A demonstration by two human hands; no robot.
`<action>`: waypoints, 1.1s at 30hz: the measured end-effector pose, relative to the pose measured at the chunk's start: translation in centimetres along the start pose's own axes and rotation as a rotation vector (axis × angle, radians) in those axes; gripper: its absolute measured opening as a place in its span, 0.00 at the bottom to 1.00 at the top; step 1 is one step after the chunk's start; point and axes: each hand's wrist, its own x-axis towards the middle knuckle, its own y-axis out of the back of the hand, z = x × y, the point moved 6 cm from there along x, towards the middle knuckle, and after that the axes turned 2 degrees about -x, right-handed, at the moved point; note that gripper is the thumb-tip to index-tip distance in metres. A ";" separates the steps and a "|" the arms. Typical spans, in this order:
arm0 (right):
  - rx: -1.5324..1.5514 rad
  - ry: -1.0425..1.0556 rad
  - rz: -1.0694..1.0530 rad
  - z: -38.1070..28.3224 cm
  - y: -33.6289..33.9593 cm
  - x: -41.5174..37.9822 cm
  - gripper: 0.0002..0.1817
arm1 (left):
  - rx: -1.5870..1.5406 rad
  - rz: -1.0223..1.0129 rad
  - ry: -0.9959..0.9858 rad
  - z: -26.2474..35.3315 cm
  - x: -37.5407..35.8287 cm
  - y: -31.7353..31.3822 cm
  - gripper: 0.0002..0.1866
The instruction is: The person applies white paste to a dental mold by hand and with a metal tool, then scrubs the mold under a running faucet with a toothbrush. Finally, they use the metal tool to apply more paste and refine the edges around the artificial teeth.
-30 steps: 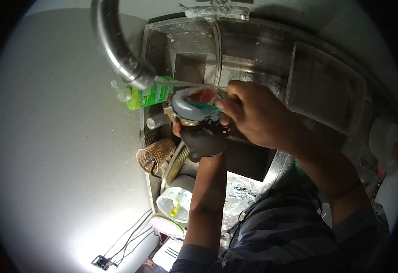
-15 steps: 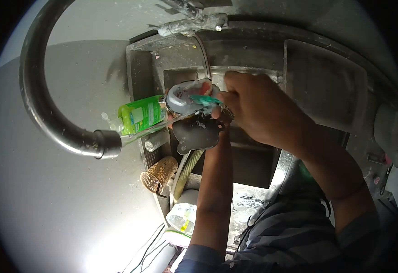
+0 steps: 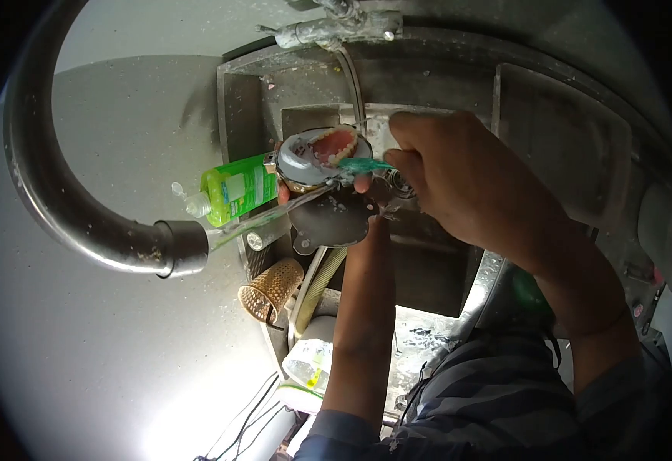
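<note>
My left hand (image 3: 362, 184) grips a metal denture flask (image 3: 334, 223) from below, over the sink; most of this hand is hidden, with fingertips showing at the rim. The flask's top is tilted toward me. White plaster (image 3: 299, 157) fills it around a pink denture (image 3: 331, 144) with a row of teeth. My right hand (image 3: 436, 161) is closed around a green brush (image 3: 366, 165), whose head touches the flask's front right edge near the plaster. A stream of water (image 3: 274, 211) reaches the flask from the curved metal tap (image 3: 182, 247).
A green soap bottle (image 3: 242, 188) lies tilted on the sink's left ledge. Below it are a pale cylinder (image 3: 265, 234) and a perforated tan basket (image 3: 271, 290). The metal sink (image 3: 428, 280) lies under my hands; a pipe fitting (image 3: 340, 31) is at the back wall.
The right hand and brush have moved right, uncovering more of the pink denture and its teeth. The flask sits slightly higher in view, as the view itself has shifted. Water keeps running.
</note>
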 end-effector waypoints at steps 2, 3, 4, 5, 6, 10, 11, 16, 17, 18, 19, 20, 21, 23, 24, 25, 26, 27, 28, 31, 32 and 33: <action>-0.072 -0.025 -0.002 0.3 -0.6 0.1 0.09 | -0.007 0.003 -0.015 -0.4 0.2 0.7 0.40; 0.069 -0.051 0.037 0.2 -1.4 -0.2 0.10 | -0.002 0.014 -0.025 -0.7 0.3 0.6 0.40; 0.210 -0.074 0.079 0.0 -1.7 -0.4 0.10 | 0.009 0.027 -0.032 -0.7 0.3 0.4 0.40; 0.230 -0.125 0.059 0.0 -1.4 -0.5 0.10 | 0.021 0.044 -0.045 -0.8 0.3 0.3 0.40; 0.231 -0.123 0.044 0.1 -2.2 -0.3 0.10 | 0.032 0.073 -0.067 -0.8 -0.1 -0.1 0.40; 0.386 -0.115 0.087 0.4 -3.6 -0.6 0.09 | 0.136 0.291 -0.363 -0.8 -1.7 -0.4 0.40; 0.329 -0.102 0.061 0.2 -3.8 -1.0 0.09 | 0.168 0.376 -0.467 -0.5 -2.4 -0.3 0.40; 0.354 -0.189 0.006 0.7 -3.5 -1.5 0.08 | 0.002 0.161 -0.205 -1.7 -2.9 0.0 0.35; 0.392 -0.130 0.093 0.9 -3.5 -1.5 0.08 | -0.004 0.163 -0.198 -2.1 -2.8 0.1 0.35; 0.387 -0.134 0.099 1.0 -3.1 -1.8 0.08 | 0.021 0.177 -0.228 -2.4 -2.5 0.1 0.34; 0.294 -0.078 0.100 0.6 -2.5 -2.0 0.09 | 0.051 0.185 -0.261 -2.5 -2.0 0.0 0.33; 0.207 -0.024 0.096 0.3 -2.1 -2.1 0.10 | 0.053 0.184 -0.261 -2.5 -1.7 -0.4 0.33; 0.211 -0.024 0.092 0.4 -1.5 -2.0 0.10 | -0.086 0.087 -0.123 -3.5 -0.8 -1.9 0.32; 0.083 -0.128 -0.014 1.5 -1.0 -1.5 0.12 | -0.219 -0.005 0.012 -4.3 -0.9 -2.8 0.31; 0.085 -0.128 -0.012 1.5 -1.4 -1.3 0.12 | -0.290 0.007 -0.001 -4.4 -1.3 -2.0 0.31; 0.224 -0.084 0.042 1.4 -1.9 -1.0 0.13 | -0.361 0.016 -0.013 -4.4 -1.7 -0.7 0.31; 0.366 -0.042 0.092 1.2 -2.1 -0.9 0.13 | -0.432 0.030 -0.028 -4.3 -2.4 0.8 0.30; 0.366 -0.039 0.091 1.3 -2.0 -1.1 0.13 | -0.501 0.039 -0.045 -3.8 -3.2 2.4 0.30; 0.280 -0.008 0.101 1.4 -1.9 -1.6 0.14 | -0.569 0.050 -0.064 -3.1 -4.1 4.0 0.30; 0.143 0.027 0.069 1.5 -0.8 -2.3 0.11 | -0.813 -0.018 -0.035 1.6 -7.1 9.2 0.23; 0.086 0.026 0.036 1.6 -0.5 -2.3 0.09 | -0.995 -0.098 0.027 2.5 -7.8 9.7 0.17; 0.085 0.024 0.039 1.9 -0.9 -2.1 0.09 | -0.719 -0.146 0.130 -4.6 -4.7 2.2 0.18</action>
